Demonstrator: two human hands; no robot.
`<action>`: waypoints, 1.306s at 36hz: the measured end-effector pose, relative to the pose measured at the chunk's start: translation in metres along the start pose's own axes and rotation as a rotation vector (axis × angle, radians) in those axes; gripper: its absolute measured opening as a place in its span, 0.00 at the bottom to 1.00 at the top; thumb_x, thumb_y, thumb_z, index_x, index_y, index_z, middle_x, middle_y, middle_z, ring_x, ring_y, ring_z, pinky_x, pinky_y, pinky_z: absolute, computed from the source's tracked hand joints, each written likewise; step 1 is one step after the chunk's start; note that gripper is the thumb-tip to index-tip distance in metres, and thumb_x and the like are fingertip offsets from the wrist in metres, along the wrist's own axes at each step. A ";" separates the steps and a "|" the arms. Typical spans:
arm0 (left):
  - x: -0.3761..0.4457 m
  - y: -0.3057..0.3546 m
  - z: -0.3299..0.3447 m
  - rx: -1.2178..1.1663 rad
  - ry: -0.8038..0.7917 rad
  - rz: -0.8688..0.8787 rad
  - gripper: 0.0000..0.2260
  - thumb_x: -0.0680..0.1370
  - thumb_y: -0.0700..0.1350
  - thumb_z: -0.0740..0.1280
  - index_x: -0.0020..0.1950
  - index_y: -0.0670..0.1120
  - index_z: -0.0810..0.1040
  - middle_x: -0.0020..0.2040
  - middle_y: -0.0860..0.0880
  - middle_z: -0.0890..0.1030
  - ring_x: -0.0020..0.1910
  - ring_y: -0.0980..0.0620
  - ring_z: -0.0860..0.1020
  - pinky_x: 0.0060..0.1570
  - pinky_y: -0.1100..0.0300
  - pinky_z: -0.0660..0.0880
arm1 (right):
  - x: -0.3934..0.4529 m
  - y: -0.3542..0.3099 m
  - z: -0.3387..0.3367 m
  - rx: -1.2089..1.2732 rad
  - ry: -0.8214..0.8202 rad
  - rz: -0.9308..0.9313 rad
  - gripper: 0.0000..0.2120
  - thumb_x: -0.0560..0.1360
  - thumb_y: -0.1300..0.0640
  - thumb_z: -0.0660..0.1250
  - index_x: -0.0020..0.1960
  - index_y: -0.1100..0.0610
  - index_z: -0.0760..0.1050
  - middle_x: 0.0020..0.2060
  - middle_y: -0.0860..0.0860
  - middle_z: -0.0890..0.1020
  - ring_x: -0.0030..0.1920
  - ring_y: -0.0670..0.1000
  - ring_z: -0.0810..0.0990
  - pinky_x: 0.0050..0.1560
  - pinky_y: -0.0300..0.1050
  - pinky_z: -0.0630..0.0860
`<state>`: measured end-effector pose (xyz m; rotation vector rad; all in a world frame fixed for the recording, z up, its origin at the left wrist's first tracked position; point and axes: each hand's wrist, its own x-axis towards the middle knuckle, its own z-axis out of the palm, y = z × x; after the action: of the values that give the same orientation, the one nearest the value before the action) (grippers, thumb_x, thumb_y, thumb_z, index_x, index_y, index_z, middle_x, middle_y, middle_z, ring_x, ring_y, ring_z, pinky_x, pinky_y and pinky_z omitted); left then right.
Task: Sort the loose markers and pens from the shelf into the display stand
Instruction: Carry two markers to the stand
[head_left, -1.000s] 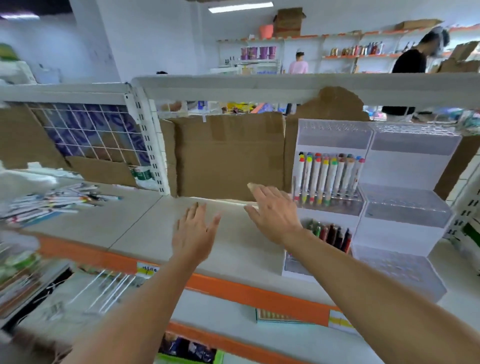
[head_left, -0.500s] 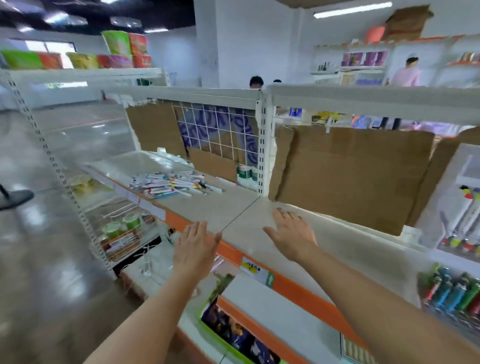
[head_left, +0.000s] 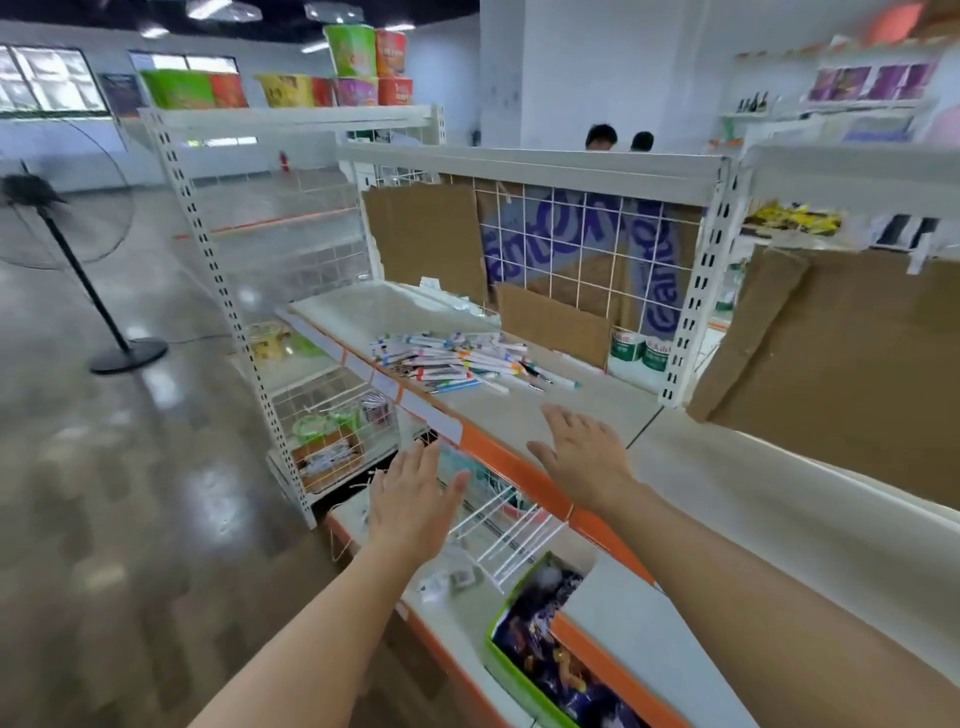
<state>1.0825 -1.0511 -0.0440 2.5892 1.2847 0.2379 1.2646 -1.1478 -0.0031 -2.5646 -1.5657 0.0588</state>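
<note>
A pile of loose markers and pens (head_left: 457, 361) lies on the white shelf (head_left: 566, 410), left of its middle, white barrels with coloured caps. My right hand (head_left: 582, 454) hovers flat over the shelf's orange front edge, fingers straight, a short way below and right of the pile. My left hand (head_left: 415, 499) is held out in front of the shelf, lower and to the left, fingers straight and empty. The display stand is out of view.
Cardboard sheets (head_left: 831, 374) and a wire grid (head_left: 582, 249) back the shelf. A white upright post (head_left: 696, 291) divides two shelf bays. Wire baskets (head_left: 332, 431) and a green box (head_left: 550, 670) sit below. A floor fan (head_left: 78, 270) stands at left. Two people stand behind the shelving.
My view has swung left, so the display stand has left the frame and the marker pile is now central. Both hands stay flat and empty and have moved left along the shelf.
</note>
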 end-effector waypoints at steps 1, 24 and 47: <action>0.006 -0.004 0.001 -0.004 -0.004 -0.003 0.30 0.80 0.63 0.44 0.78 0.49 0.50 0.79 0.49 0.51 0.77 0.50 0.49 0.75 0.48 0.48 | 0.009 -0.002 0.002 -0.004 -0.009 0.002 0.28 0.81 0.42 0.47 0.77 0.54 0.50 0.76 0.53 0.59 0.73 0.54 0.60 0.72 0.50 0.56; 0.195 -0.052 0.024 0.006 -0.108 -0.124 0.29 0.81 0.62 0.46 0.78 0.49 0.51 0.79 0.49 0.51 0.77 0.49 0.50 0.75 0.48 0.49 | 0.230 -0.001 0.056 -0.097 -0.074 -0.010 0.16 0.80 0.51 0.58 0.67 0.54 0.67 0.65 0.52 0.73 0.67 0.54 0.67 0.63 0.48 0.65; 0.305 -0.063 0.032 0.085 -0.061 0.200 0.23 0.77 0.36 0.60 0.70 0.52 0.70 0.65 0.47 0.70 0.63 0.45 0.69 0.50 0.54 0.69 | 0.266 -0.013 0.094 0.007 0.264 0.129 0.08 0.77 0.58 0.63 0.55 0.56 0.75 0.50 0.54 0.82 0.56 0.56 0.78 0.55 0.47 0.69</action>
<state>1.2257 -0.7749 -0.0807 2.7760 1.0367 0.1415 1.3656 -0.8967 -0.0843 -2.5401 -1.3024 -0.2502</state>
